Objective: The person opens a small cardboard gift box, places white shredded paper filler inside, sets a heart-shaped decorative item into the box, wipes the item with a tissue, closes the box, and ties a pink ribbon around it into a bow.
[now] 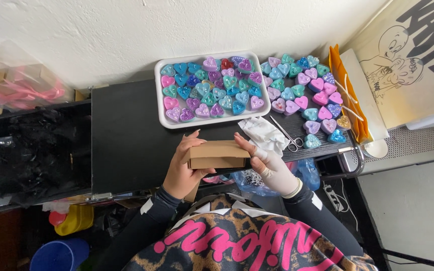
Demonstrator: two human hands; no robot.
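Both hands — left hand [181, 173], gloved right hand [272, 168] — grip a small cardboard box [217, 155] above the black table [126, 135].

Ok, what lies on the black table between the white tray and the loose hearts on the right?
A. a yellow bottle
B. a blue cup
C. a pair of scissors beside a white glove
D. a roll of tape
C: the scissors lie next to a crumpled white glove, right of the tray.

Bare black tabletop [126, 130] lies open leftward; the white tray [160, 103], scissors [288, 136] and loose heart pieces [317, 108] crowd the right.
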